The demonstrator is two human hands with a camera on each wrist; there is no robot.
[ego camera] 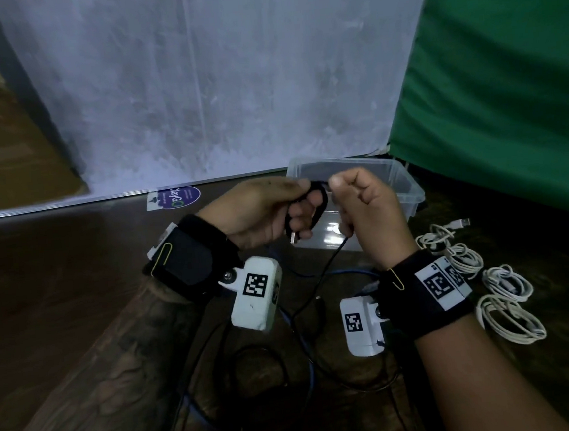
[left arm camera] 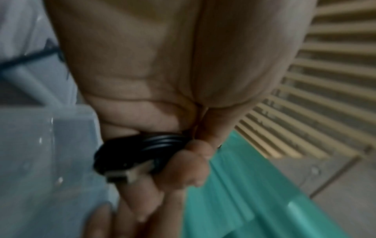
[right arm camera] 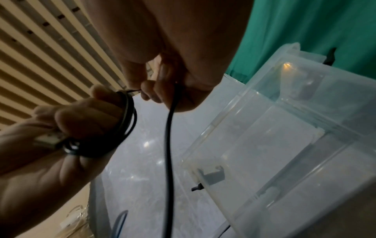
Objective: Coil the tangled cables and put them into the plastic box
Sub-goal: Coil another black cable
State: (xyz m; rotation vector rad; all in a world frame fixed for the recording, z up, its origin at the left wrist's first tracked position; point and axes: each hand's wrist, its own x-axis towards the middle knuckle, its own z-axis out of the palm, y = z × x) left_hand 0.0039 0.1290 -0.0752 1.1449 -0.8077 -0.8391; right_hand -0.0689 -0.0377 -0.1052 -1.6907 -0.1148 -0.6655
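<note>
My left hand (ego camera: 275, 209) holds a small coil of black cable (ego camera: 319, 202) wound round its fingers, above the near side of the clear plastic box (ego camera: 407, 184). The coil (left arm camera: 142, 151) shows a metal USB plug (left arm camera: 124, 175) sticking out. My right hand (ego camera: 361, 205) grips the loose run of the same black cable (right arm camera: 168, 145) just right of the coil (right arm camera: 126, 116). From there the cable (ego camera: 320, 281) hangs to the floor. A blue cable (ego camera: 306, 361) lies tangled with it below my wrists.
Several coiled white cables (ego camera: 499, 286) lie on the dark floor right of my right wrist. A white sheet (ego camera: 196, 85) hangs behind the box, a green cloth (ego camera: 505, 75) to the right. A round sticker (ego camera: 175, 197) lies left of the box.
</note>
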